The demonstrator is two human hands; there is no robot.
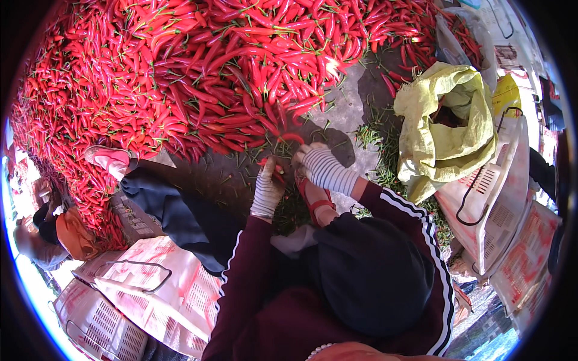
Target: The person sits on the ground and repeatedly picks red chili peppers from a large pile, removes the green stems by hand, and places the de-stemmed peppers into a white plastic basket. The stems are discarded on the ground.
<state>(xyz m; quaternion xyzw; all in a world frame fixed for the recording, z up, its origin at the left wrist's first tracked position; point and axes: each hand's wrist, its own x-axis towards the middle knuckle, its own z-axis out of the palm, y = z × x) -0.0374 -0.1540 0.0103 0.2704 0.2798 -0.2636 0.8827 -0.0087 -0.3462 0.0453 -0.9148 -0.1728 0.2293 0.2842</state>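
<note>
A huge heap of red chili peppers (194,76) with green stems spreads over the ground before me. Both my hands wear striped fingerless gloves. Red chilies show at the fingers of my left hand (268,189), which are closed around them. My right hand (323,164) is just right of it, its fingers bent beside a curved red chili (292,136); whether they grip it I cannot tell. Loose green stems (381,144) litter the ground near my right hand.
An open yellow-green woven sack (411,131) stands at the right. White plastic crates with wire handles lie at the right (469,203) and lower left (153,266). A person (45,234) is at the far left. My red shoe (311,201) is under my right hand.
</note>
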